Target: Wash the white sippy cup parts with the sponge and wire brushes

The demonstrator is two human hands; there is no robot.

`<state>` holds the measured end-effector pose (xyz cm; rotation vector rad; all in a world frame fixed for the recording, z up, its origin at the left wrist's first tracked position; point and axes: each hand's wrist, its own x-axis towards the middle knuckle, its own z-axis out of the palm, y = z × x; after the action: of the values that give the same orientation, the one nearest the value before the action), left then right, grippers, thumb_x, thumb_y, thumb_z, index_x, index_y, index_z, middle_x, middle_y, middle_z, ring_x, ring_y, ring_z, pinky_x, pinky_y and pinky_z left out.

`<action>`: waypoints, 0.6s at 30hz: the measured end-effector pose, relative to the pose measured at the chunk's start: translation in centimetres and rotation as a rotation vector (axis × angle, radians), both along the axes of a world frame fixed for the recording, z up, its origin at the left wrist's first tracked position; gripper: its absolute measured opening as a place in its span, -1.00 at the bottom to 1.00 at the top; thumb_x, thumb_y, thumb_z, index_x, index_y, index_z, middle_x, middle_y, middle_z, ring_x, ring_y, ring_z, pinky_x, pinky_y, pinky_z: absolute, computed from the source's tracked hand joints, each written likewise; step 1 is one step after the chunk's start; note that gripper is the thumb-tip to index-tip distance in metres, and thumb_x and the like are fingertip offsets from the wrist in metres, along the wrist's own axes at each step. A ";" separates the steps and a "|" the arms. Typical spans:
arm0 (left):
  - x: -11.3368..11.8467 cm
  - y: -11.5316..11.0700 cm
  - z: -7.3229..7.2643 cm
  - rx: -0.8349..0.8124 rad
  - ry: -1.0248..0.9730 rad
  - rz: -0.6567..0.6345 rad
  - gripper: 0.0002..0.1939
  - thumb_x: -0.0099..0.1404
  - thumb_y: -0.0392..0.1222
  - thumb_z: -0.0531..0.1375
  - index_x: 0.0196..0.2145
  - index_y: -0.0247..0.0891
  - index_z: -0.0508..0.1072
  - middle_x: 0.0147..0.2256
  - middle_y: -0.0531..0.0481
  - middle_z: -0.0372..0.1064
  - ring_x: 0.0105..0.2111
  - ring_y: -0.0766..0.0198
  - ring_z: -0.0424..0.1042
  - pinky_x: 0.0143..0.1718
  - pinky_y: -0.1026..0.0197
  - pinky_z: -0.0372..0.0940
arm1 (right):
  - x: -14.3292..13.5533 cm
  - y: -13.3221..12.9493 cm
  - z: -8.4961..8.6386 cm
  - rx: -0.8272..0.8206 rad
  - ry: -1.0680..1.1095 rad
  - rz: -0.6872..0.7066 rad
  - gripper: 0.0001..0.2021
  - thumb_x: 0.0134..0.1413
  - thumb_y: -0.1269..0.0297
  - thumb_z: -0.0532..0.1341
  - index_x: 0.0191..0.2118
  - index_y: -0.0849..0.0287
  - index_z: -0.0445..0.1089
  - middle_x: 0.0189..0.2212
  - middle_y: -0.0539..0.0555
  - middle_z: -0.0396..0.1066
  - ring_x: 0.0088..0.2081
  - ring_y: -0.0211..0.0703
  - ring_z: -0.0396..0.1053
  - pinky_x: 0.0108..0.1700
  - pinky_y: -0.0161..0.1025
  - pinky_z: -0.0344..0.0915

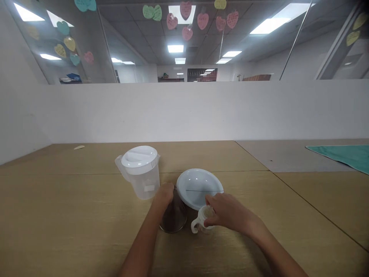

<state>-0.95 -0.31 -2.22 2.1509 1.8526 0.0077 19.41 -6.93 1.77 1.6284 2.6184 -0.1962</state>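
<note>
My left hand [165, 193] is closed at the upper end of a dark brown vessel [173, 216] with a thin shiny rim at its lower edge; its exact kind is unclear, and the fingertips are partly hidden. My right hand [225, 211] has thumb and fingers curled around a small container [201, 218] with a white hooked handle and a round top. Just behind both hands lies a wide white bowl [196, 184], which the dark vessel and the right hand overlap in view. A translucent pitcher [144, 181] with a white lid stands to the left of the left hand.
The wooden-topped table [86, 219] has seams running across it. A teal cloth [346, 154] lies at the far right, on a grey section. Near the back left edge sits a small pale flat piece [78, 147]. A white wall [190, 111] with glass panels above bounds the back.
</note>
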 end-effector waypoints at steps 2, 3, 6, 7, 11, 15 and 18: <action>0.0 -1.5 2.0 0.040 0.020 0.024 -0.70 0.00 -0.39 0.19 -0.24 -0.30 0.39 -0.18 -0.21 0.41 -0.12 0.01 0.37 -0.13 0.11 0.23 | 0.0 0.1 -0.2 0.008 -0.001 0.000 -0.66 -0.12 0.06 0.30 -0.32 0.25 0.42 -0.42 0.15 0.47 -0.36 0.00 0.42 -0.52 -0.31 -0.08; 0.1 -2.5 3.1 0.081 0.022 0.026 -0.69 0.05 -0.35 0.17 -0.19 -0.33 0.36 -0.13 -0.24 0.37 -0.09 0.00 0.35 -0.12 0.11 0.21 | 0.0 0.1 -0.3 0.011 -0.003 -0.001 -0.65 -0.12 0.04 0.30 -0.32 0.25 0.42 -0.40 0.15 0.48 -0.35 0.00 0.42 -0.51 -0.31 -0.05; 1.0 -5.6 6.2 0.222 -0.169 -0.111 -0.66 0.21 -0.20 0.08 -0.04 -0.23 0.24 -0.05 -0.10 0.32 -0.06 0.12 0.33 -0.07 0.16 0.20 | -0.2 0.4 -0.4 0.007 -0.008 -0.003 -0.59 -0.13 -0.04 0.29 -0.30 0.26 0.42 -0.37 0.18 0.48 -0.34 0.01 0.43 -0.48 -0.31 0.02; 1.5 -6.5 7.0 0.206 -0.233 -0.190 -0.65 0.24 -0.16 0.06 -0.01 -0.17 0.21 -0.02 -0.05 0.29 -0.06 0.16 0.33 -0.08 0.18 0.20 | -0.2 0.5 -0.3 -0.006 -0.007 -0.006 -0.56 -0.14 -0.06 0.28 -0.29 0.26 0.42 -0.37 0.18 0.48 -0.34 0.02 0.43 -0.48 -0.30 0.02; 4.0 -8.3 8.1 0.120 -0.260 -0.390 -0.71 0.28 -0.17 0.03 -0.03 -0.18 0.17 -0.01 -0.04 0.28 -0.04 0.16 0.32 -0.06 0.17 0.18 | 0.6 0.7 0.2 -0.049 0.103 -0.026 -0.45 -0.23 -0.08 0.32 -0.14 0.20 0.37 -0.36 0.11 0.48 -0.37 -0.01 0.42 -0.48 -0.31 0.00; 5.6 -7.9 7.1 0.042 -0.287 -0.513 -0.75 0.29 -0.22 0.02 -0.06 -0.24 0.16 -0.05 -0.11 0.30 -0.04 0.13 0.32 -0.10 0.16 0.20 | 2.0 0.5 0.5 -0.030 0.175 -0.011 -0.48 -0.27 -0.05 0.35 -0.15 0.10 0.37 -0.41 0.01 0.46 -0.40 -0.08 0.39 -0.49 -0.33 -0.01; 6.0 -7.3 6.2 0.001 -0.331 -0.545 -0.74 0.26 -0.21 0.05 -0.09 -0.26 0.17 -0.07 -0.12 0.31 -0.07 0.11 0.34 -0.14 0.16 0.22 | 2.4 0.4 0.3 -0.035 0.115 -0.009 -0.59 -0.28 -0.02 0.36 -0.29 0.14 0.41 -0.46 0.03 0.44 -0.41 -0.07 0.38 -0.50 -0.33 -0.03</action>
<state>5.01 -7.65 3.96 2.4075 1.0552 0.2299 21.82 -6.56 2.10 1.6663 2.6738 -0.3442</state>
